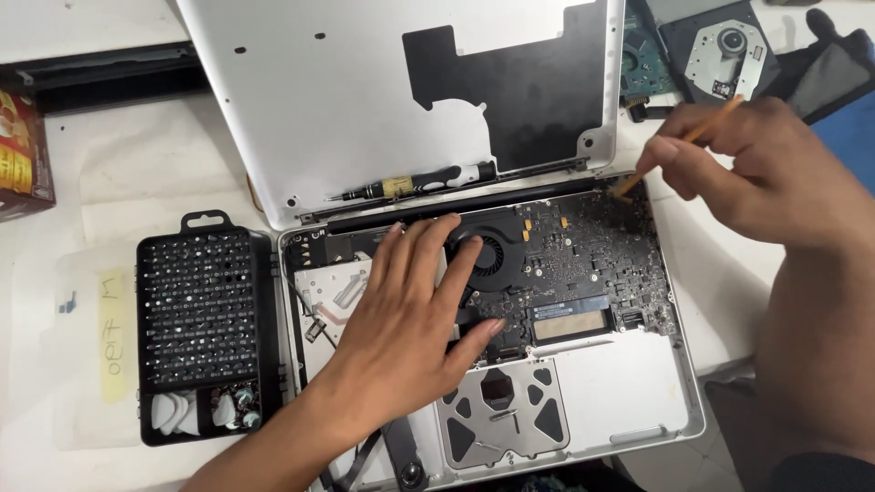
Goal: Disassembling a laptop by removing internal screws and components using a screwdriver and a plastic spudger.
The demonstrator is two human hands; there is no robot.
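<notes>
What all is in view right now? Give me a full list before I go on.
Opened laptop base: one, silver, centre, insides exposed.
Circuit board: one, dark, upper right of the base.
Fan: one, black, round, beside the board, partly under the left hand.
Bottom cover: one, silver with a black patch, leaning behind the base.
Screwdriver: one, black and yellow, lying on the cover's lower edge.
Bit set case: one, black, open, left of the laptop.
Optical drive: one, black and silver, top right.
Box: one, red and yellow, left edge.
Left hand: flat on the laptop's insides, fingers spread.
Right hand: grip closed on a thin orange tool, its tip at the board's top right corner.
</notes>
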